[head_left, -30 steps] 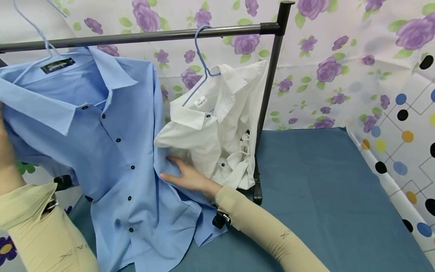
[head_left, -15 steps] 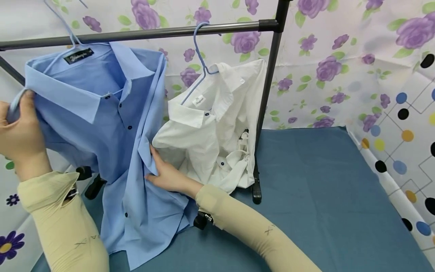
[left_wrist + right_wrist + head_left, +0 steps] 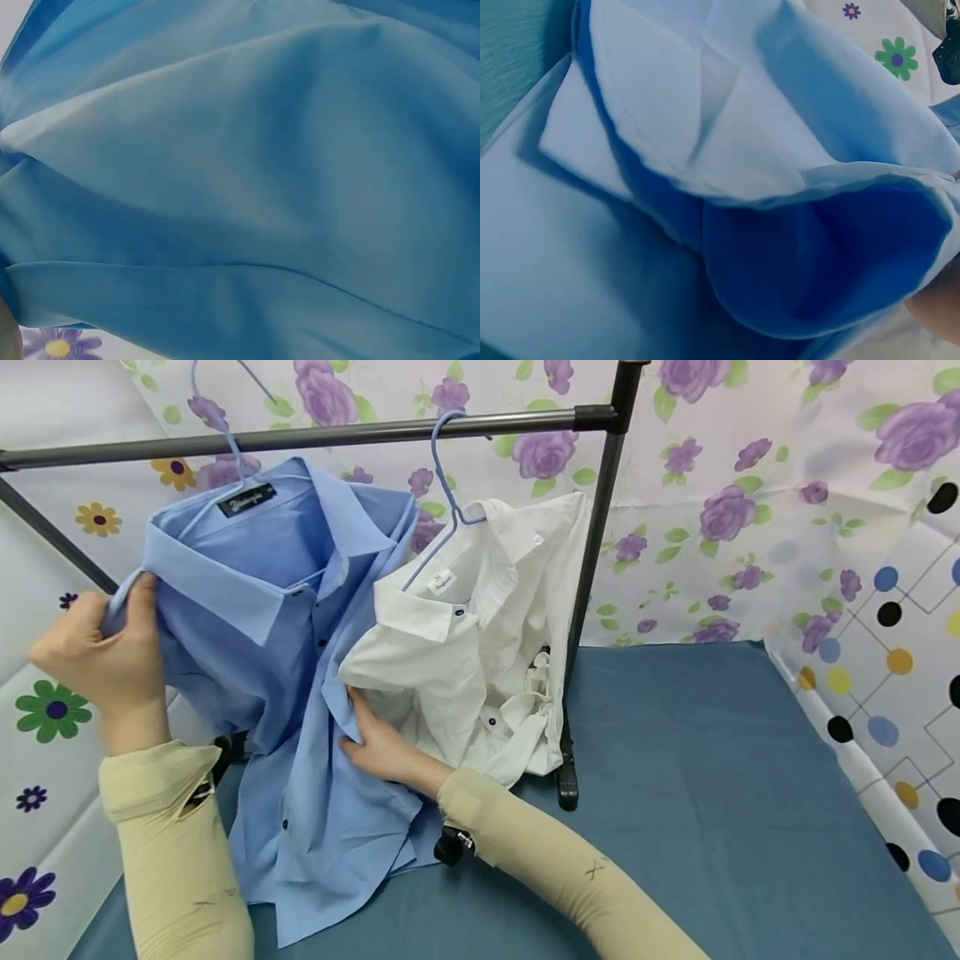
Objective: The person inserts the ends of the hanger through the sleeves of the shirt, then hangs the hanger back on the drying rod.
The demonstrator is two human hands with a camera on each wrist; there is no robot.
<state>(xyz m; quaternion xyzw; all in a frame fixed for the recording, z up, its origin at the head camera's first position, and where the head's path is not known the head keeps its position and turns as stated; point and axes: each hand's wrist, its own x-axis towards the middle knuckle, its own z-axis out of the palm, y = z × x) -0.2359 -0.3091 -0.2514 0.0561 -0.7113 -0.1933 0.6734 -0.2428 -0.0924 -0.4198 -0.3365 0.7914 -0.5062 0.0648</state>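
A blue shirt [image 3: 225,585] with dark buttons and a black collar label is on a light-blue hanger [image 3: 236,450]. The hanger's neck crosses the rack's rail, and its hook shows above the rail. My left hand [image 3: 112,652] grips the shirt at the shoulder on the left. Lower right, my right hand [image 3: 390,747] pinches the edge of the shirt's other sleeve. Blue cloth [image 3: 300,150] fills the left wrist view. In the right wrist view, the sleeve opening [image 3: 825,255] gapes beside the hand at the right edge.
A white shirt [image 3: 435,652] hangs on a blue hanger [image 3: 442,477] from the black rail [image 3: 517,422], right behind my right hand. The rack's post [image 3: 592,552] stands right of it. A blue-green cloth [image 3: 712,793] covers the table. Floral sheets [image 3: 675,502] form the backdrop.
The blue shirt and its hanger have moved right along the rail, with my left hand. My right hand has shifted slightly left and its fingers have closed on the sleeve edge.
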